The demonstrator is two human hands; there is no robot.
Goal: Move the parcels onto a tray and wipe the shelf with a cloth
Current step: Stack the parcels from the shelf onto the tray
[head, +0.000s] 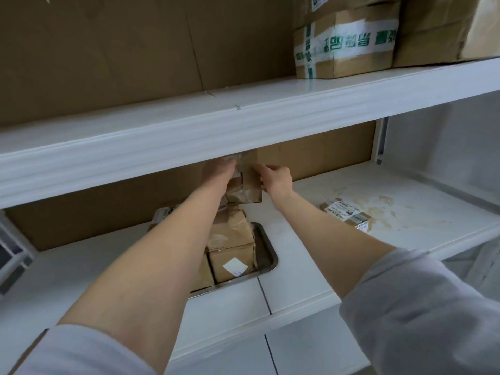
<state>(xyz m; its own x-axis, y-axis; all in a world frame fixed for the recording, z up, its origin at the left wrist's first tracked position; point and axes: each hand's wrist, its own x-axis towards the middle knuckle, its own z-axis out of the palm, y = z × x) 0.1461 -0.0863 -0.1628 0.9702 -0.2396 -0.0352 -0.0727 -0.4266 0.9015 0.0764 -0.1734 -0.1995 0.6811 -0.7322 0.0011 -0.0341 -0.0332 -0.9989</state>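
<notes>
Together the two hands close on one brown parcel. The left hand (216, 171) grips the held parcel (247, 182) on its left side, with the fingers wrapped over its crumpled upper corner, though their tips are lost in the shadow of the shelf lip. The right hand (276, 180) pinches the parcel's right edge with curled fingers and thumb. The parcel stands upright between them, the left hand at its 9 o'clock and the right hand at its 3 o'clock, and its top edge sits just under the front of the upper shelf (189, 123).

At 6 o'clock from the held parcel rises a stack of parcels (232, 231), and the held one touches or sits just above the top of it; I cannot tell which. The stack stands in a metal tray (270, 255) that rests on the lower shelf (297, 239).

At 4 o'clock from the right hand, well apart from the tray, a labelled parcel (345, 213) lies flat on the shelf beside a yellowish stain (381, 209). At 8 o'clock from the left hand a half-hidden parcel (165, 212) shows behind the left forearm.

At 1 o'clock a taped box (343, 47) sits on the upper shelf. Grey sleeves (433, 320) cover both upper arms.
</notes>
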